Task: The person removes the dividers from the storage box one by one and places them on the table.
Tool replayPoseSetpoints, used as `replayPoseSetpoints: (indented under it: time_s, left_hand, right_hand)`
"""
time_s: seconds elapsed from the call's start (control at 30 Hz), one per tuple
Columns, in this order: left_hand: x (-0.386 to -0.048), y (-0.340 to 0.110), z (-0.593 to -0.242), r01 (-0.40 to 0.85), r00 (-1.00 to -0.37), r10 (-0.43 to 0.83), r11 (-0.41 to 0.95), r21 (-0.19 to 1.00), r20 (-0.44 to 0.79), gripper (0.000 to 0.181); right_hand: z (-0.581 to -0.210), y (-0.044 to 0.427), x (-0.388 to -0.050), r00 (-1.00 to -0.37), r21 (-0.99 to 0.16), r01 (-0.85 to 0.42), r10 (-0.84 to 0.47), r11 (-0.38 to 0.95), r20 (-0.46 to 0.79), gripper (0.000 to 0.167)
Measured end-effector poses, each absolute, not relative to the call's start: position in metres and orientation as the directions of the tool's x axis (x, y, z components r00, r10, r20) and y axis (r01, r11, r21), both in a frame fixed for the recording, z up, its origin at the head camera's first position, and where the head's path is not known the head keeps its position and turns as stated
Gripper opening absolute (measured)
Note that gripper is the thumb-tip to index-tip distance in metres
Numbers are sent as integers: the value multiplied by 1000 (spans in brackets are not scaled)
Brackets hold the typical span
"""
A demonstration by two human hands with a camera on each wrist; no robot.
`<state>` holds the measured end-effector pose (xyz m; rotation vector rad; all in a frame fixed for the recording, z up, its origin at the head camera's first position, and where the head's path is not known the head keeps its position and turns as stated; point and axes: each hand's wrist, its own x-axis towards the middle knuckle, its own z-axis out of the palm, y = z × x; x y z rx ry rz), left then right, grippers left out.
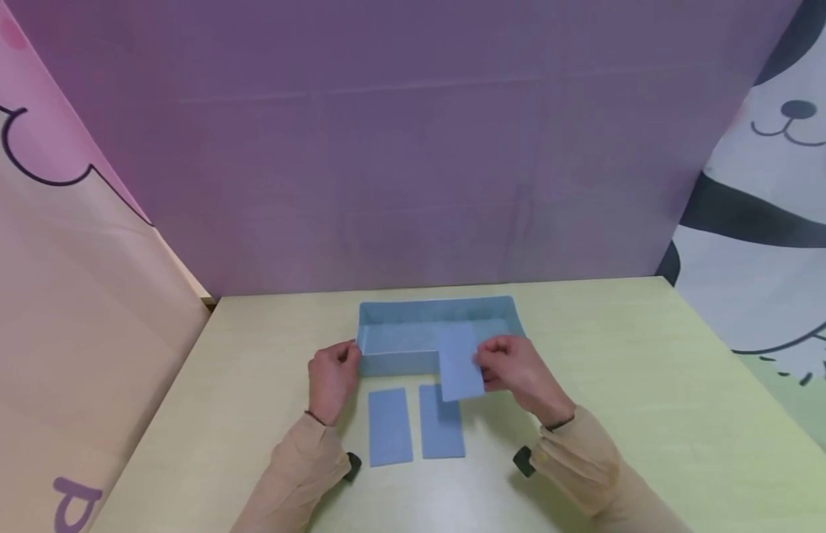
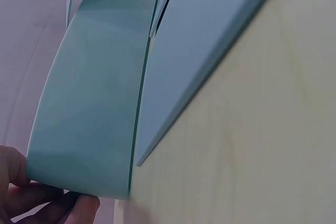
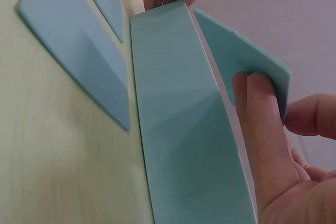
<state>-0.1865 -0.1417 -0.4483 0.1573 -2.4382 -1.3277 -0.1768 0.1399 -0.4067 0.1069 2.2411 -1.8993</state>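
Observation:
A shallow, open blue box (image 1: 400, 363) stands on the table, its long side facing me. At its left end my left hand (image 1: 333, 377) holds the near corner, and in the left wrist view the fingers (image 2: 81, 208) curl against the end wall. My right hand (image 1: 519, 370) pinches a flat blue rectangular panel (image 1: 460, 370) by its right edge, thumb on one face and fingers on the other. This panel is raised over the box's front rim. Two similar panels, a left one (image 1: 389, 428) and a right one (image 1: 442, 433), lie flat in front of the box.
The pale wooden table (image 1: 266, 348) extends to both sides of the box. Behind it hangs a purple cloth (image 1: 413, 163), with cartoon-printed cloths at the left and right. Small black devices (image 1: 523, 461) sit at both wrists.

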Motion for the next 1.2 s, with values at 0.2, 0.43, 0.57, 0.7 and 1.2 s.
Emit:
replayPoseSetpoints:
  time_s: [0.2, 0.43, 0.57, 0.7, 1.2]
  left_hand:
    - [-188, -143, -449, 61, -930, -269, 558, 828, 249, 27]
    - [-188, -144, -450, 57, -930, -268, 571, 819, 252, 27]
    - [-188, -143, -450, 48, -934, -268, 562, 826, 236, 27]
    - [-189, -143, -449, 45, -936, -267, 555, 831, 229, 28]
    - [-189, -145, -450, 61, -929, -273, 554, 831, 250, 28]
  right_hand:
    - [-408, 147, -169, -974, -966, 192, -92, 171, -209, 22]
    - [-411, 154, -164, -971, -967, 188, -114, 173, -210, 20]
    - [-412, 155, -159, -970, -966, 183, -125, 183, -208, 17]
    - [-413, 157, -154, -969, -963, 179, -132, 204, -208, 15]
    - [-420, 173, -142, -952, -955, 182, -203, 236, -231, 19]
